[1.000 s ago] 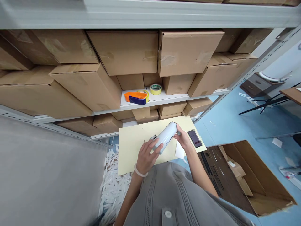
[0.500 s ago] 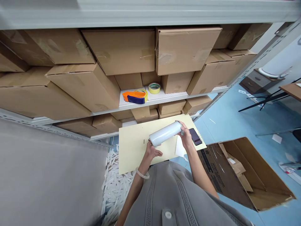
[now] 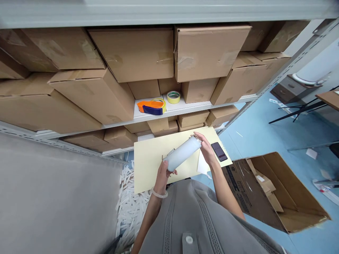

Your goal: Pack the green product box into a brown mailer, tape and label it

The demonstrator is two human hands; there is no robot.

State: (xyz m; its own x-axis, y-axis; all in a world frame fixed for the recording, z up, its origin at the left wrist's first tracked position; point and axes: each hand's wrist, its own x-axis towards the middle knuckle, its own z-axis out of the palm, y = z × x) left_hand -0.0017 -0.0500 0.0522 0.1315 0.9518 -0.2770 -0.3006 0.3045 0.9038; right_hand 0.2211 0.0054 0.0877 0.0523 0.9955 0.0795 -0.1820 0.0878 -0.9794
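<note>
A pale blue cylindrical tumbler (image 3: 182, 154) is tilted over the cream board (image 3: 148, 165), its shiny metal-rimmed end up to the right. My left hand (image 3: 163, 173) is closed around the lower left end, with the thumb on top and fingertips showing underneath. At the upper right end, my right hand (image 3: 207, 150) grips the tumbler with its fingers over the metal rim. A thin dark loop or edge shows at the tumbler's far left side, too small to make out. Beneath my right wrist lies a white sheet (image 3: 202, 164), and a dark phone (image 3: 219, 151) rests just right of it.
Cardboard boxes (image 3: 148, 53) fill the shelves ahead. On the middle shelf (image 3: 180, 108) are an orange-and-blue tape dispenser (image 3: 152, 107) and a yellow tape roll (image 3: 173, 97). Shredded white paper (image 3: 132, 208) lies at left; a large open carton (image 3: 299, 197) stands at right.
The tumbler has turned so its metal rim faces up more and its lower end sits nearer me. My left hand's fingers have wrapped round that end; my right hand has shifted over the rim.
</note>
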